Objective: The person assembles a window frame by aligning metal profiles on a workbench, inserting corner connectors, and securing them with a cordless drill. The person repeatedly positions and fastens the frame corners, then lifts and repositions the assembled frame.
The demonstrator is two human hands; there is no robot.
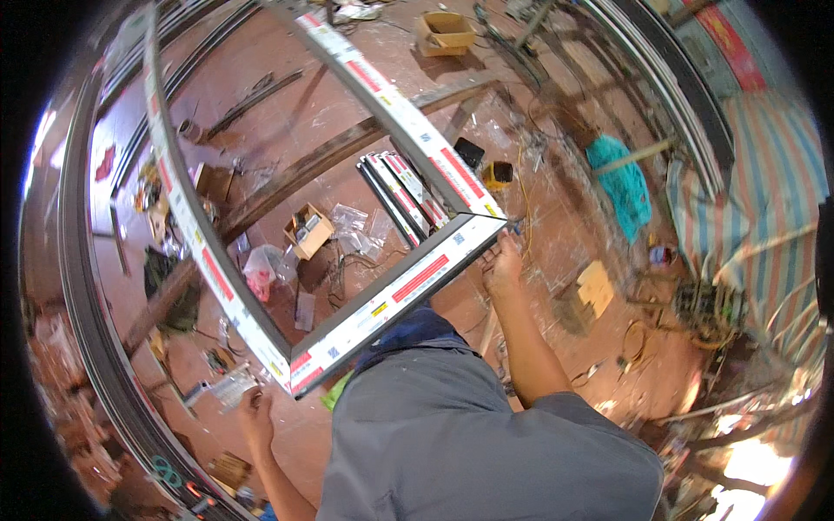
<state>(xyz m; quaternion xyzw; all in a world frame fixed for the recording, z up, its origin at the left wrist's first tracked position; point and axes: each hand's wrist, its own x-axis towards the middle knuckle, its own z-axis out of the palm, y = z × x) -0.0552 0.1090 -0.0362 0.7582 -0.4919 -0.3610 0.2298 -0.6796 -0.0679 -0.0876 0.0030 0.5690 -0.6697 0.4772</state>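
Observation:
A large rectangular metal window frame (395, 295), wrapped in white film with red patches, is held tilted above the floor in front of my grey shirt. My right hand (504, 265) grips its right corner, fingers on the frame's edge. My left hand (254, 406) has its fingers curled just below and left of the frame's near left corner (291, 375); whether it touches the frame or holds something small is unclear. The frame's long sides run away toward the top of the picture.
On the reddish floor lie a bundle of short frame profiles (404, 195), open cardboard boxes (308, 230) (445, 33), a pink bag (259, 273), wooden beams (304, 169), cables and a teal net (621, 182). Long dark rails (82, 286) curve along the left. A striped tarp (764, 200) hangs at right.

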